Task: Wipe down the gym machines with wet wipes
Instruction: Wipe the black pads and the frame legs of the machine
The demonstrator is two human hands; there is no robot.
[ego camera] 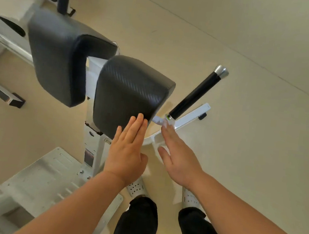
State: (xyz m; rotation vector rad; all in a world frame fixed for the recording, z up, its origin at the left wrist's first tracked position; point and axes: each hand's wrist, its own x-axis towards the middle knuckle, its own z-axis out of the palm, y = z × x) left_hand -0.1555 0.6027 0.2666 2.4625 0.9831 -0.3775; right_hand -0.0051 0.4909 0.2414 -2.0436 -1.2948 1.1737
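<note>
Cream flooring spreads under the white-framed machine (pixel 98 152). Its black arm pad (pixel 131 92) looks firm, cushioned and slick: press flat, not pinch. Left hand (pixel 128 152) lies on the pad's near edge, grip wide, fingers straight. Right hand (pixel 179 158), equally wide, reaches the frame below the handle (pixel 195 94); any wipe beneath is hidden

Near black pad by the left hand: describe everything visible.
The near black pad is a rounded rectangular cushion, vinyl-looking with a fine woven texture, fixed on a white frame post. A second pad sits behind it to the left. The left hand touches its lower edge with straight fingers; no wipe shows there.
</note>
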